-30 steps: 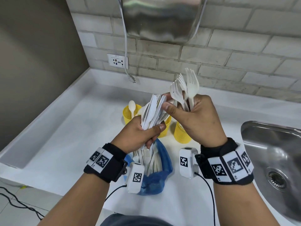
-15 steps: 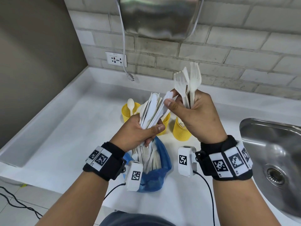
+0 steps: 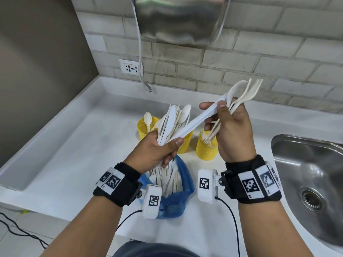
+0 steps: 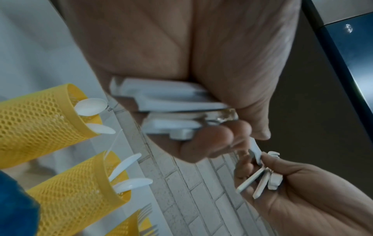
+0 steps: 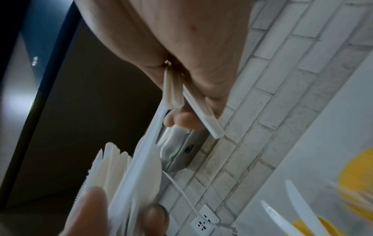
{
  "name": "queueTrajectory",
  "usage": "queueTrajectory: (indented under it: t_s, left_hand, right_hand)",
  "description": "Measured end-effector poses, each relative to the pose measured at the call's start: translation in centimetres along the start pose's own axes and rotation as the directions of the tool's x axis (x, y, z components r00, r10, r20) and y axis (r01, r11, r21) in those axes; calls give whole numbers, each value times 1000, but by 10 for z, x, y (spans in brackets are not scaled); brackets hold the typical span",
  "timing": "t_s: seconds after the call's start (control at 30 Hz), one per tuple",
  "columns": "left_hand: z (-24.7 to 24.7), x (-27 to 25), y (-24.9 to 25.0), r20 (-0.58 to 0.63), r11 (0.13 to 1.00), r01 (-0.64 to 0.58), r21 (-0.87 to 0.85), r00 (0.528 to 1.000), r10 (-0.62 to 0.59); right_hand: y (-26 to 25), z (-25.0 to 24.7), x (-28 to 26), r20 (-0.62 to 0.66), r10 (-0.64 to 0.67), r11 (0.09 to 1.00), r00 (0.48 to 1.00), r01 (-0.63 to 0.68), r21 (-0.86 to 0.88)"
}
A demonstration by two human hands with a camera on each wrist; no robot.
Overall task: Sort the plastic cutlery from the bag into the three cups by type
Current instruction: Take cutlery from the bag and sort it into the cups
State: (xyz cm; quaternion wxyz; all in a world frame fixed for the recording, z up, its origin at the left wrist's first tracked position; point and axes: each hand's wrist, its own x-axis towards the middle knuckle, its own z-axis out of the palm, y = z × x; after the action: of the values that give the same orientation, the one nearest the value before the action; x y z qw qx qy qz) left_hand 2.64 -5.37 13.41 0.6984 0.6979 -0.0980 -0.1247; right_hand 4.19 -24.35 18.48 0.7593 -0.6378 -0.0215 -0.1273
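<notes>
My left hand (image 3: 171,152) grips a bundle of white plastic cutlery (image 3: 172,123) above the blue bag (image 3: 178,201), which holds more pieces. My right hand (image 3: 213,108) holds several forks (image 3: 246,93) in its palm. Its thumb and forefinger pinch one long white utensil (image 3: 196,123), whose other end is still in the bundle. Three yellow mesh cups stand behind: the left cup (image 3: 144,128) with spoons, the middle cup (image 3: 185,143) with knives (image 4: 125,164), the right cup (image 3: 206,149) with forks. The left wrist view shows the bundle's handle ends (image 4: 173,103) clamped in my fingers.
A steel sink (image 3: 311,173) lies to the right of the white counter (image 3: 83,154). A wall socket (image 3: 130,67) with a hanging cable and a metal dryer (image 3: 178,19) are on the brick wall behind. A raised ledge runs along the counter's left and back.
My right hand moved right and away from the bundle, drawing one long utensil partly out. The forks in it now tilt to the right. The left hand stayed put.
</notes>
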Motion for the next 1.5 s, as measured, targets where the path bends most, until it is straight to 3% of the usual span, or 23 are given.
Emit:
queueTrajectory:
  t_s: [0.07, 0.2, 0.4, 0.6, 0.73, 0.9, 0.97, 1.2, 1.37, 1.43, 1.5]
  left_hand:
    - [-1, -1, 1, -7, 1000, 0, -9, 1000, 0]
    - [-2, -1, 0, 17, 998, -27, -50, 999, 28]
    - [0, 0, -1, 15, 994, -20, -106, 1000, 21]
    - [6, 1, -1, 36, 986, -13, -164, 999, 19]
    - [6, 1, 2, 72, 985, -43, -166, 996, 55]
    - [4, 0, 4, 104, 977, -55, -208, 992, 78]
    - [4, 0, 3, 112, 979, -61, -195, 990, 84]
    - [7, -1, 8, 122, 983, -68, -170, 988, 90]
    - [7, -2, 9, 108, 986, -56, -156, 991, 74]
    - [8, -2, 9, 62, 989, -45, -144, 997, 55]
    - [9, -1, 10, -20, 994, -44, -99, 999, 42]
  right_hand:
    - [0, -1, 2, -31, 64, 989, 997, -59, 138]
    - [-1, -1, 3, -51, 217, 873, 975, -171, 457]
    - [3, 0, 7, -60, 298, 773, 953, -204, 600]
    - [-6, 10, 4, -136, 182, 858, 974, -90, 507]
    - [-8, 18, -4, -72, 4, 956, 997, 17, 294]
    - [-13, 19, -6, 7, -80, 995, 997, 80, 64]
    - [-16, 17, -9, 121, -179, 971, 976, 195, -136]
    - [-9, 16, -9, 292, -153, 864, 944, 271, -424]
    - [-7, 18, -10, 262, -155, 896, 953, 247, -370]
    - [-10, 20, -11, 195, -111, 956, 974, 158, -248]
    - [-9, 21, -9, 125, 5, 1000, 992, -3, -17]
